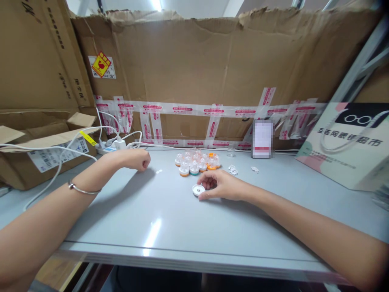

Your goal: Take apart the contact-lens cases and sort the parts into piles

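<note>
My right hand (217,184) pinches a small white round base (198,190) with a dark spot at its centre, low over the grey table. Further left, my left hand (139,159) is curled closed near the table's back; its fingertips are turned away, so anything inside them is hidden. Small white flat bits (159,171) lie just right of that hand. Beyond my right hand stands a cluster of several small clear-domed pieces (194,167) with orange, white and green bases. A little pile of white parts (233,169) lies behind my right wrist.
A small clear cup (231,152) and a phone (261,140) stand along the back, before a tall taped cardboard box (188,61). At right is a paper bag (349,150). At left, white cables (60,160) run past an open carton (18,170) to a plug (119,143).
</note>
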A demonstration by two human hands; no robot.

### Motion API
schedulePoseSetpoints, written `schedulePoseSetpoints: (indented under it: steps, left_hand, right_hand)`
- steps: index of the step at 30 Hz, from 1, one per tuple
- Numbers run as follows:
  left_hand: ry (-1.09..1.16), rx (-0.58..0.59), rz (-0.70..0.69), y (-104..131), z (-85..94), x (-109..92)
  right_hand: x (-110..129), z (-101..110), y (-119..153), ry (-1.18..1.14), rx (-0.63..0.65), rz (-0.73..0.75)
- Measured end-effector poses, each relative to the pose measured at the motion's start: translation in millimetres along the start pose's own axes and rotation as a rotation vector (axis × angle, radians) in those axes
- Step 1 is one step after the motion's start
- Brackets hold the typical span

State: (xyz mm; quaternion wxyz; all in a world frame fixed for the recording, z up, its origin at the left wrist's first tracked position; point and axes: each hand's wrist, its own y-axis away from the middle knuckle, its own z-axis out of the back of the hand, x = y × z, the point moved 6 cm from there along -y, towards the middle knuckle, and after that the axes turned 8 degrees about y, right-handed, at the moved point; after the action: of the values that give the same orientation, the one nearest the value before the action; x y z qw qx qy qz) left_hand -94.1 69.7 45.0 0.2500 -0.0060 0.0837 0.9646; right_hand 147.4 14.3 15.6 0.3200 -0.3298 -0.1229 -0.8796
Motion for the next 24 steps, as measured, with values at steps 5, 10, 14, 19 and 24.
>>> schedulePoseSetpoints:
  steps: [5,10,14,19,24]
  left_hand:
    - [-0.009,-0.231,-0.072,3,20.8,-21]
    - [-0.003,-0.585,-0.517,16,26.0,-94]
    - [-0.128,-0.667,-0.799,31,9.7,-142]
    - [-0.228,-0.7,-0.85,36,10.0,-148]
    - [-0.167,-0.774,-0.532,22,36.9,-81]
  right_hand:
    - [6,13,2,0.045,-0.134,0.0]
    - [14,18,3,0.072,-0.285,0.059]
    - [20,16,5,0.043,-0.322,0.114]
    - [19,8,3,-0.086,-0.256,0.11]
    - [9,10,1,-0.071,-0.244,0.054]
